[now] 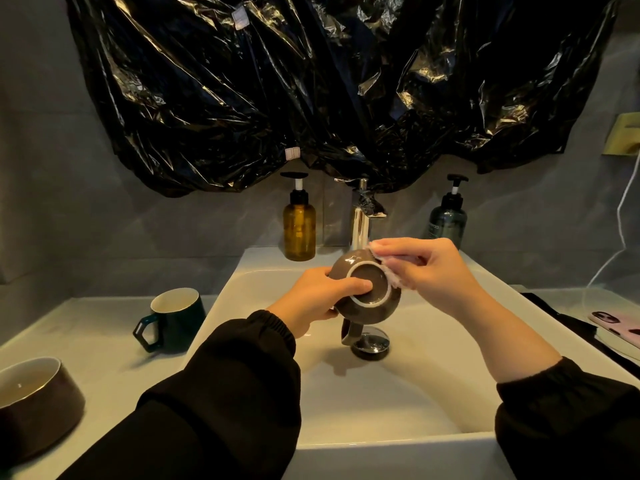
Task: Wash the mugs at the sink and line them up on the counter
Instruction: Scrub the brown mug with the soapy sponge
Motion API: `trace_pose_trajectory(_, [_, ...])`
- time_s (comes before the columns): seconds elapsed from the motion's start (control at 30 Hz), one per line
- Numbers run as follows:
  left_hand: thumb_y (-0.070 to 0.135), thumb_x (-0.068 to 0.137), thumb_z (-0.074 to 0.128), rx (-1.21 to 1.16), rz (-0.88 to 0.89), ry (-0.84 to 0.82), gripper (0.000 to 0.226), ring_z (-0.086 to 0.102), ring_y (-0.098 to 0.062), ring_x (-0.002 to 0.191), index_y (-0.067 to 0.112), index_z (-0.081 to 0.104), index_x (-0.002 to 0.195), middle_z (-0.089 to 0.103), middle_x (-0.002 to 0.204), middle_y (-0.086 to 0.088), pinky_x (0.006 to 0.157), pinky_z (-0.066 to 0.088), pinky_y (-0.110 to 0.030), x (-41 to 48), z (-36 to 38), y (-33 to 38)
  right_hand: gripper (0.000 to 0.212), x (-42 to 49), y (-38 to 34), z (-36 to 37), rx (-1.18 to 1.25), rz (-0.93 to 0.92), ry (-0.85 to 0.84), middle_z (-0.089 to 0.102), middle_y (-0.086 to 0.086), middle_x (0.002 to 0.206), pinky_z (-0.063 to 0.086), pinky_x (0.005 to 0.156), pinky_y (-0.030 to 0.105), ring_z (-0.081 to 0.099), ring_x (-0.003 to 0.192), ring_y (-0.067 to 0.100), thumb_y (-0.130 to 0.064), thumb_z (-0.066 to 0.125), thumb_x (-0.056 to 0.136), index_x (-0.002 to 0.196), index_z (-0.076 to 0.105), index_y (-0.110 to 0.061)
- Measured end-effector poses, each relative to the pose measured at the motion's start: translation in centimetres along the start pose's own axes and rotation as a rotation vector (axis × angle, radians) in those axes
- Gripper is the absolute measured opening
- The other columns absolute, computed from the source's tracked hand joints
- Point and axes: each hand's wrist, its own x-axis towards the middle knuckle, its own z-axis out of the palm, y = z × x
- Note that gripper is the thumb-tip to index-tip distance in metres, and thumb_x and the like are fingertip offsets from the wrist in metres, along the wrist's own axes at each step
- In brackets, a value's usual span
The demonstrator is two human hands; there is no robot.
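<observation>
Brown mug (pixel 377 311) scrubbed over the sink (pixel 433 375)
Grip of the left hand (pixel 311 303) closed round it, bottom-up — the right hand (pixel 426 268) pinches a cloth (pixel 392 277) against its side.

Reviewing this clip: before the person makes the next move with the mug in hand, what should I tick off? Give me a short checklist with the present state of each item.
1. Left hand grips the brown mug, base towards the camera: ok.
2. Right hand holds the cloth against the brown mug's side: ok.
3. Brown mug is held over the sink, not over the counter: ok.
4. Water runs from the tap: cannot tell.
5. Brown mug's inside is clean: cannot tell, as it faces away.
6. Green mug stands upright on the counter: ok.
</observation>
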Motion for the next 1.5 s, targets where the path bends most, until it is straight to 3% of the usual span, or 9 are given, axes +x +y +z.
trace_pose_trajectory(0.17, [0.028,0.078,0.074,0.159,0.038,-0.051,0.023,0.061,-0.017,0.097,0.027,0.059,0.095,0.068,0.099,-0.002,0.083,0.051,-0.029,-0.3,0.7,-0.1,0.036,0.1,-1.2,1.8,-0.006,-0.068,-0.180,0.072,-0.005,0.101,0.050,0.092,0.019,0.060,0.111,0.002,0.017,0.058,0.081,0.090,0.077,-0.014])
trace_pose_trajectory(0.27, [0.027,0.077,0.075,0.158,0.021,-0.052,0.028,0.061,-0.020,0.101,0.024,0.062,0.102,0.069,0.103,-0.003,0.090,0.051,-0.034,-0.3,0.5,-0.2,0.035,0.3,-1.2,1.5,0.036,-0.068,-0.229,0.075,-0.001,0.092,0.052,0.088,0.020,0.063,0.108,0.005,0.020,0.058,0.079,0.083,0.077,-0.009])
trace_pose_trajectory(0.53, [0.029,0.082,0.070,-0.151,-0.024,-0.029,0.027,0.063,-0.021,0.104,0.018,0.058,0.104,0.069,0.103,-0.005,0.098,0.048,-0.039,-0.1,-0.4,0.0,0.026,-0.3,-0.9,-1.3,0.235,0.046,-0.012,0.075,0.005,0.093,0.052,0.064,0.015,0.070,0.094,0.013,0.016,0.055,0.084,0.085,0.074,-0.002])
trace_pose_trajectory(0.7, [0.031,0.082,0.070,-0.141,-0.006,-0.013,0.037,0.063,-0.020,0.104,0.016,0.058,0.114,0.069,0.105,-0.004,0.099,0.048,-0.039,-0.2,0.1,0.2,0.038,0.1,-1.0,0.8,-0.012,0.008,0.126,0.063,-0.016,0.110,0.050,0.084,0.011,0.059,0.103,-0.003,-0.003,0.057,0.091,0.123,0.061,-0.022])
trace_pose_trajectory(0.87, [0.040,0.079,0.071,-0.345,-0.029,0.045,0.043,0.059,-0.028,0.110,0.017,0.055,0.112,0.064,0.113,-0.009,0.098,0.047,-0.044,-0.1,-0.4,0.0,0.036,-0.3,-1.1,1.5,-0.029,-0.046,0.111,0.060,-0.016,0.114,0.043,0.086,0.003,0.055,0.101,-0.016,0.000,0.056,0.092,0.121,0.062,-0.020])
trace_pose_trajectory(1.0, [0.039,0.080,0.070,-0.515,-0.027,0.087,0.044,0.057,-0.032,0.108,0.014,0.054,0.113,0.061,0.113,-0.014,0.098,0.047,-0.048,-0.1,-0.8,-0.1,0.031,-1.3,-0.8,3.0,-0.258,-0.365,0.157,0.059,-0.002,0.120,0.046,0.097,0.018,0.057,0.112,0.007,0.004,0.059,0.087,0.116,0.067,-0.004])
trace_pose_trajectory(1.23, [0.043,0.081,0.068,-0.551,-0.052,0.099,0.043,0.055,-0.033,0.108,0.016,0.054,0.112,0.057,0.114,-0.016,0.096,0.049,-0.050,0.0,-0.6,0.0,0.020,-1.7,-1.2,4.5,-0.638,-0.624,0.122,0.061,0.018,0.108,0.056,0.077,0.030,0.060,0.099,0.032,-0.003,0.069,0.080,0.100,0.072,-0.002])
trace_pose_trajectory(1.37, [0.042,0.079,0.070,-0.505,-0.074,0.057,0.047,0.057,-0.034,0.108,0.015,0.053,0.113,0.059,0.114,-0.017,0.096,0.048,-0.050,-0.1,-0.6,-0.2,0.015,-1.0,-0.3,3.5,-0.463,-0.499,0.220,0.059,0.012,0.097,0.053,0.075,0.029,0.058,0.090,0.026,-0.008,0.062,0.087,0.095,0.074,-0.004])
trace_pose_trajectory(1.5, [0.042,0.079,0.070,-0.284,-0.074,-0.018,0.041,0.061,-0.030,0.107,0.017,0.058,0.109,0.065,0.113,-0.010,0.096,0.049,-0.045,-0.1,-0.1,-0.4,0.020,0.4,0.1,1.8,-0.201,-0.076,0.294,0.064,0.003,0.097,0.049,0.078,0.016,0.061,0.090,0.012,-0.001,0.060,0.090,0.100,0.074,-0.010])
